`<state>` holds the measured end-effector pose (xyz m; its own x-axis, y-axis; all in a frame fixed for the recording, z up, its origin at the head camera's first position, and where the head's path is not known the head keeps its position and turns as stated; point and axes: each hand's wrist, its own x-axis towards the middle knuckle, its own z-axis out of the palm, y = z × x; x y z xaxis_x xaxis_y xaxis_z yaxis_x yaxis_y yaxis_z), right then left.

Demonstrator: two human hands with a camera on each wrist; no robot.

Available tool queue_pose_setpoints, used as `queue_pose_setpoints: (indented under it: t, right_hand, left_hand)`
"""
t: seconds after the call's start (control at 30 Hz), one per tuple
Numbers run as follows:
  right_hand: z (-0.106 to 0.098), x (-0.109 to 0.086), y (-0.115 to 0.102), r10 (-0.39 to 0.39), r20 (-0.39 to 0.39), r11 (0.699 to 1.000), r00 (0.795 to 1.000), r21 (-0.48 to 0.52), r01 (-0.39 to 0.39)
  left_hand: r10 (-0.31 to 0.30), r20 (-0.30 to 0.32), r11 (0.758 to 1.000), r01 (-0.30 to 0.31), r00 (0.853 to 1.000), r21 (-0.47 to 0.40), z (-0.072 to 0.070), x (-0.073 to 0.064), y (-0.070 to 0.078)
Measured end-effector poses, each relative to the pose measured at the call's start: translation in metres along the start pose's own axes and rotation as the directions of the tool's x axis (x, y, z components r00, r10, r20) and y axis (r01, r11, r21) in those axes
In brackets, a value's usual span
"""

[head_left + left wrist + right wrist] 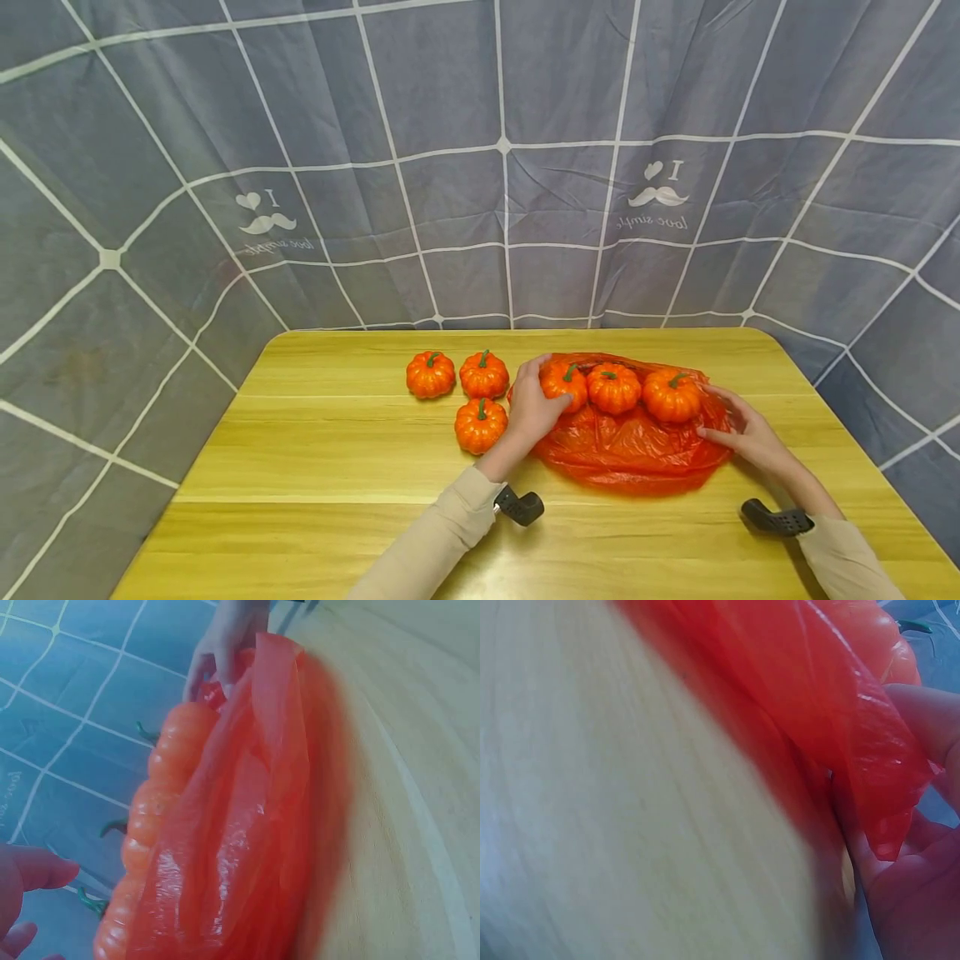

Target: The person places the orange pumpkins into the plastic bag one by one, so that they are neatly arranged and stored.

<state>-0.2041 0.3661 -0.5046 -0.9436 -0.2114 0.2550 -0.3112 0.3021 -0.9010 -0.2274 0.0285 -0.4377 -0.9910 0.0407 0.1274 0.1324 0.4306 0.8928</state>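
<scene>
A crinkled red plastic bag [622, 454] lies on the table with three small orange pumpkins in a row along its far side. My left hand [531, 408] is at the left pumpkin [564, 385], thumb held apart from the other fingers. Beyond it sit the middle pumpkin [614, 388] and the right pumpkin [672, 395]. At the bag's right end, my right hand [750, 429] touches the plastic with thumb and fingers spread. In the right wrist view a loose corner of the bag [889, 787] hangs between that thumb and the palm.
Left of the bag stand three more pumpkins, one at the far left [431, 374], one beside it [483, 374] and one nearer [481, 426]. The wooden table [315, 467] ends at a grey checked curtain [450, 200] behind and at both sides.
</scene>
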Motion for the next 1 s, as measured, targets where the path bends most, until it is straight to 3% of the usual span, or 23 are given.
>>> queue_pose_setpoints:
  t: [0.27,0.53,0.77,1.0]
  right_hand:
    - [0.000,-0.001,-0.002,0.009,-0.004,1.000,1.000,-0.025,-0.009]
    - [-0.001,0.000,0.000,0.011,-0.005,1.000,1.000,-0.019,-0.011]
    - [-0.002,0.000,-0.001,0.040,0.000,0.999,0.999,-0.024,-0.040]
    - [-0.002,0.000,-0.003,0.029,0.001,0.999,1.000,-0.033,-0.029]
  left_hand:
    - [0.058,-0.031,0.997,-0.059,0.998,-0.044,-0.012,-0.007,0.004]
    - [0.067,-0.013,0.991,-0.068,0.998,-0.111,-0.033,-0.017,0.004]
    - [0.099,-0.039,0.981,-0.104,0.994,-0.163,-0.052,-0.026,-0.001]
    - [0.128,-0.089,0.985,-0.137,0.988,-0.103,-0.075,-0.033,-0.014]
